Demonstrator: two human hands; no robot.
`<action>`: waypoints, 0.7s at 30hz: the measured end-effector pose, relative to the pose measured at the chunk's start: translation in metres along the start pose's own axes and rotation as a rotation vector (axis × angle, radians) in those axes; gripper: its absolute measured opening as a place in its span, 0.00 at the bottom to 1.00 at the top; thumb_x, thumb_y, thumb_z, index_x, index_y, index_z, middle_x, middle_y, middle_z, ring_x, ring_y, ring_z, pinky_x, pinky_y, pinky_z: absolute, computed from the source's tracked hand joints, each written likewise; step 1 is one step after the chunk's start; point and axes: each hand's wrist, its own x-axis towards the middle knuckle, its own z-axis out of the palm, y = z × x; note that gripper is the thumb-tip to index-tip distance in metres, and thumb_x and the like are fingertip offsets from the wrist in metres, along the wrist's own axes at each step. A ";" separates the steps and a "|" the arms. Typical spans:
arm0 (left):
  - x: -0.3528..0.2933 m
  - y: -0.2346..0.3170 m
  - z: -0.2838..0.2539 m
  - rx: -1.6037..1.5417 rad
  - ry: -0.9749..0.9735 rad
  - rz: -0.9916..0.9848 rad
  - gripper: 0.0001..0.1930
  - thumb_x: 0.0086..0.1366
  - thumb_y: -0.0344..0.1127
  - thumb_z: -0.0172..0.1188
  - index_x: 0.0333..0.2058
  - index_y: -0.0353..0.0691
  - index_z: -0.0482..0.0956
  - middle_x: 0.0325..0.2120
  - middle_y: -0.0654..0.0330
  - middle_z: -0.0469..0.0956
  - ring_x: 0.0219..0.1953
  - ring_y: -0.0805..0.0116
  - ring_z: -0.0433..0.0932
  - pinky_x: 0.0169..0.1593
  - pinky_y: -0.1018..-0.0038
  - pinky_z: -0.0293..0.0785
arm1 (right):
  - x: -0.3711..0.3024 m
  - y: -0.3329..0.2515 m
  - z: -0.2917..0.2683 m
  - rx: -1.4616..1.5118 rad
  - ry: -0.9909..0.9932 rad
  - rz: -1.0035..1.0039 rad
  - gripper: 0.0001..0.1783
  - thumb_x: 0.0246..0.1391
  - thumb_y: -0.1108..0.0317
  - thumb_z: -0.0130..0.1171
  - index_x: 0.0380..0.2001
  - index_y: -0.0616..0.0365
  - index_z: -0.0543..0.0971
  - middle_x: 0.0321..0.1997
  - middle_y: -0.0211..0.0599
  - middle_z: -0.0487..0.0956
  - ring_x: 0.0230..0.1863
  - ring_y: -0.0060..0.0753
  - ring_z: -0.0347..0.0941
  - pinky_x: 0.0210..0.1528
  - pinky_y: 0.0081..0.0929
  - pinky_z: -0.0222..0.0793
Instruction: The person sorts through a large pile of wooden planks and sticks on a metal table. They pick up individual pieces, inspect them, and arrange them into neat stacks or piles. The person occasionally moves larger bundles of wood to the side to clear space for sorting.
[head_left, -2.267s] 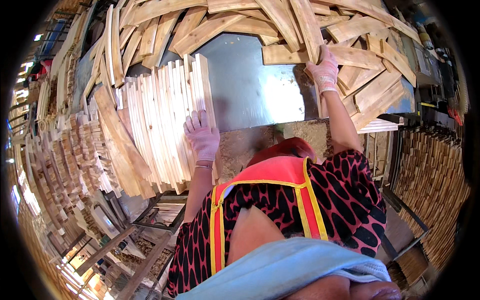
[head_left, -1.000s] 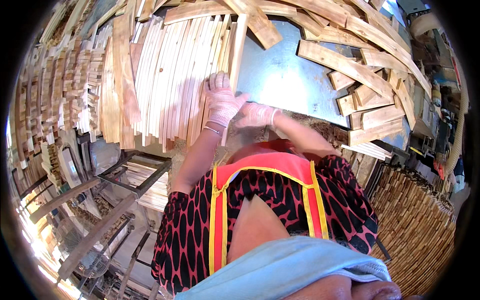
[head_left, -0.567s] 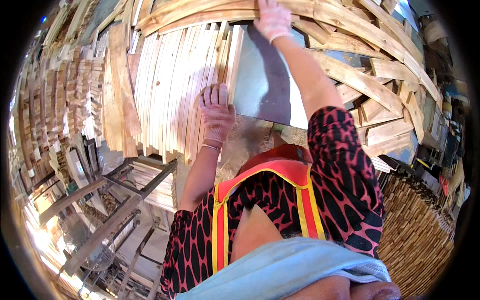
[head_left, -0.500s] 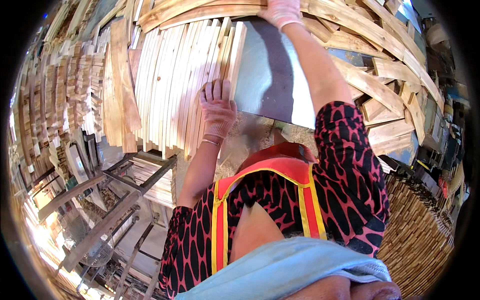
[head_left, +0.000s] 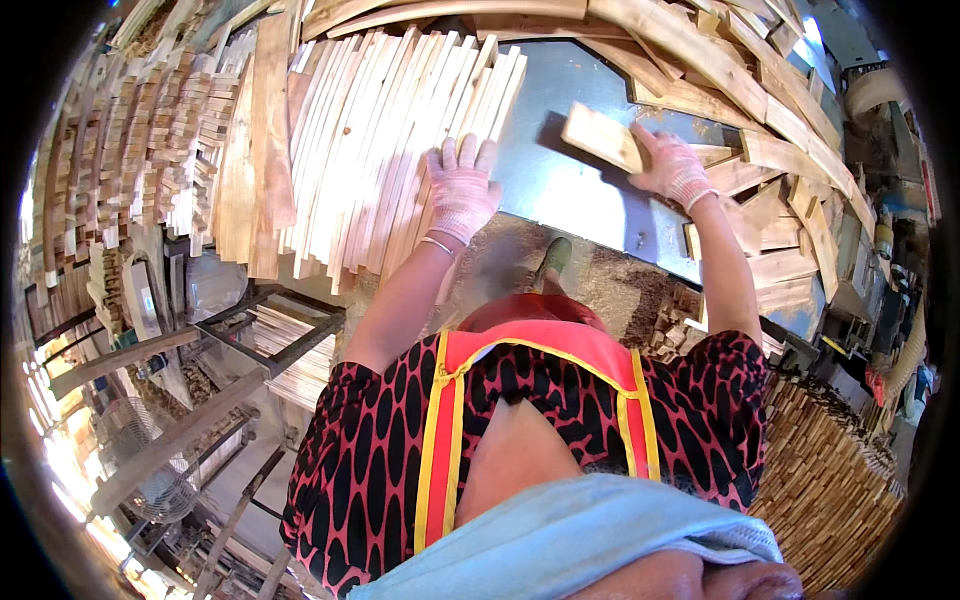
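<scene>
My left hand (head_left: 460,185), in a pale knit glove, lies flat with fingers spread on the right edge of a row of thin pale wooden slats (head_left: 390,150) standing side by side on the grey metal table (head_left: 570,200). My right hand (head_left: 672,165), gloved the same, grips a short wooden piece (head_left: 603,137) above the bare metal, its shadow falling to the left. A heap of loose curved wooden pieces (head_left: 760,110) runs along the table's far and right side.
Stacks of cut wood blocks (head_left: 150,150) fill the left. A metal frame rack (head_left: 270,320) with more slats stands below the table's left end. A fan (head_left: 130,460) sits low left. Bundled wood ends (head_left: 830,460) pile at the right. Sawdust covers the floor (head_left: 600,280).
My right hand came down from the far heap and now holds a short wooden piece over the metal. My left hand stayed on the slat row.
</scene>
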 end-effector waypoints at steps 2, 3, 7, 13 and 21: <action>-0.006 -0.007 0.012 -0.027 0.085 0.014 0.37 0.62 0.60 0.65 0.66 0.48 0.73 0.63 0.55 0.68 0.68 0.50 0.62 0.72 0.44 0.53 | 0.003 -0.042 -0.016 0.175 0.059 0.003 0.54 0.49 0.38 0.71 0.77 0.45 0.65 0.63 0.56 0.79 0.67 0.58 0.75 0.70 0.49 0.71; -0.005 -0.010 0.011 -0.035 -0.011 0.018 0.40 0.63 0.64 0.62 0.69 0.49 0.70 0.67 0.55 0.66 0.71 0.50 0.60 0.74 0.43 0.50 | 0.007 -0.056 -0.018 0.298 0.082 0.023 0.54 0.51 0.36 0.69 0.76 0.48 0.65 0.63 0.58 0.80 0.66 0.58 0.76 0.70 0.47 0.71; 0.000 -0.016 0.011 -0.083 -0.158 0.077 0.48 0.66 0.73 0.56 0.76 0.48 0.64 0.76 0.55 0.61 0.76 0.50 0.58 0.78 0.44 0.43 | 0.065 -0.093 0.046 1.132 0.270 0.183 0.54 0.59 0.37 0.65 0.77 0.61 0.62 0.67 0.62 0.79 0.68 0.55 0.77 0.72 0.44 0.69; -0.001 -0.005 -0.006 0.124 -0.296 0.122 0.43 0.67 0.65 0.55 0.74 0.47 0.65 0.75 0.59 0.62 0.75 0.54 0.57 0.78 0.43 0.41 | 0.055 -0.153 0.055 0.908 -0.149 -0.335 0.45 0.63 0.39 0.66 0.72 0.59 0.72 0.70 0.56 0.78 0.73 0.52 0.72 0.76 0.41 0.65; 0.003 -0.007 -0.008 -0.073 -0.031 0.151 0.34 0.58 0.46 0.62 0.65 0.49 0.74 0.65 0.60 0.69 0.69 0.57 0.62 0.75 0.49 0.50 | 0.176 -0.033 -0.043 0.169 0.391 -0.115 0.50 0.52 0.46 0.71 0.75 0.50 0.65 0.72 0.52 0.74 0.70 0.58 0.72 0.71 0.48 0.68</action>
